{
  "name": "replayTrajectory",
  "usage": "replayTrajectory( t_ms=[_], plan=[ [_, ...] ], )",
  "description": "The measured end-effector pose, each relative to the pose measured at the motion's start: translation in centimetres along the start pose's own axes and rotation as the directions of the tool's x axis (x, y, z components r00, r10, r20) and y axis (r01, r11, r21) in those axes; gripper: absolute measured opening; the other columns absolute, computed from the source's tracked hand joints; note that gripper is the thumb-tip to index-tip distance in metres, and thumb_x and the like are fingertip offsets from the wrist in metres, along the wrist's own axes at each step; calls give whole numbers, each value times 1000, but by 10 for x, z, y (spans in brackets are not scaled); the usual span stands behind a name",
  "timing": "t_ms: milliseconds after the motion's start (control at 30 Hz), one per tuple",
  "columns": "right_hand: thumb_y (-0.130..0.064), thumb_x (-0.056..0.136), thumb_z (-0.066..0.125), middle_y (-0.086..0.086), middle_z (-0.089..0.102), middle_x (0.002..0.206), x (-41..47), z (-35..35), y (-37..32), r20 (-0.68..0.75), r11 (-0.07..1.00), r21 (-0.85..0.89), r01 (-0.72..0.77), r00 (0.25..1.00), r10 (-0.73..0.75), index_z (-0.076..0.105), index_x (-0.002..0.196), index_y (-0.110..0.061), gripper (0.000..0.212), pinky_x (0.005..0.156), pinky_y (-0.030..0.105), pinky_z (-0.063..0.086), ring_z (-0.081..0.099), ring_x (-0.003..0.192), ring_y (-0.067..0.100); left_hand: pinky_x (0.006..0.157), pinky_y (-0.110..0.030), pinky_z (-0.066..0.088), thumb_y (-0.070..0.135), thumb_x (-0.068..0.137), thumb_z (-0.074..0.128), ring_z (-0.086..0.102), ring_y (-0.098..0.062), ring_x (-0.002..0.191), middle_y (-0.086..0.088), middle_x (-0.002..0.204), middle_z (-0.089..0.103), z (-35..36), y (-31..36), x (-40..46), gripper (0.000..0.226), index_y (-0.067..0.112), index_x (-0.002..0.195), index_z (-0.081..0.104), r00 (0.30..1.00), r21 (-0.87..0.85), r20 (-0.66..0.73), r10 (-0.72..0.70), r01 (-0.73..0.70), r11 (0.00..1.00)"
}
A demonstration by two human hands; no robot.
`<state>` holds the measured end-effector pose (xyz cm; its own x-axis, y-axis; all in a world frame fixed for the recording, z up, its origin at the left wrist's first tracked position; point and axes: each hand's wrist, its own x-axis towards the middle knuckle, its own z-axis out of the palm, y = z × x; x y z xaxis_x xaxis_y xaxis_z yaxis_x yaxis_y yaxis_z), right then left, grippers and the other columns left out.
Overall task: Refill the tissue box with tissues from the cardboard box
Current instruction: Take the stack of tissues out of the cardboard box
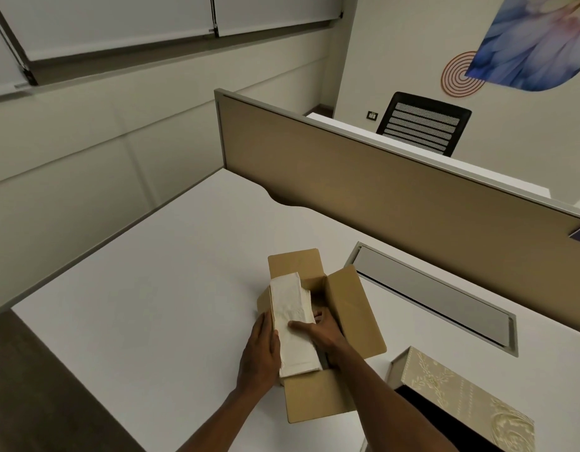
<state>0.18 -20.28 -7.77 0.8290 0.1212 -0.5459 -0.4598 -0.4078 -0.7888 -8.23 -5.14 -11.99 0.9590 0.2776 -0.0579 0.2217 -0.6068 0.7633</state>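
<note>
Together, the left hand (pixel 261 350) and right hand (pixel 321 332) grasp a white tissue stack (pixel 293 324) over the open cardboard box (pixel 347 308); the cream patterned tissue box (pixel 461 399) stands nearby

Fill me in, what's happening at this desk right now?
A person is holding a stack of white tissues with both hands, left hand on one side and right hand on the other, at the mouth of an open cardboard box on the white desk. The stack is raised partly above the box. The patterned cream tissue box sits to the right, nothing put into it yet as far as shows.
</note>
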Motion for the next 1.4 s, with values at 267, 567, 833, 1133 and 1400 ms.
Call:
replayTrajectory(
  t_ms=[267,567,833,1133,1400],
  plan=[
    [-33,73,90,9,70,122,-14,-12,-15,5,970,245,11,1000,-13,58,121,-14,60,82,36,61,72,102,24,111,-34,43,36,105,41,38,-23,147,-4,165,27,0,6,1,58,22,158,23,1000,-35,30,6,-5,999],
    [-34,73,87,23,68,125,-46,-40,-35,137,864,502,-40,990,-34,55,132,-10,71,101,63,51,66,114,43,119,-47,37,47,101,37,38,-25,147,-5,159,40,-23,56,3,57,19,151,42,995,-246,-37,-91,79,966],
    [-34,67,90,23,69,124,-79,-50,-37,233,718,686,-117,970,-64,49,140,-15,86,88,53,57,68,112,42,94,-58,57,76,76,51,70,-31,110,-5,124,70,-56,135,4,69,41,135,49,901,-671,424,-93,382,636],
    [-43,67,81,27,60,135,-107,-51,-20,121,662,747,-69,992,-33,48,142,-13,87,104,61,49,59,124,44,93,-47,60,64,69,73,68,-21,109,3,123,67,-56,134,-25,82,35,140,44,867,-451,498,-7,265,852],
    [-49,70,69,28,60,125,-127,-52,-11,47,673,739,1,998,-52,42,143,-10,88,91,50,56,64,107,37,103,-46,54,45,81,76,58,-22,128,6,141,55,-58,134,-50,87,41,152,26,788,-421,602,126,180,889]
  ],
)
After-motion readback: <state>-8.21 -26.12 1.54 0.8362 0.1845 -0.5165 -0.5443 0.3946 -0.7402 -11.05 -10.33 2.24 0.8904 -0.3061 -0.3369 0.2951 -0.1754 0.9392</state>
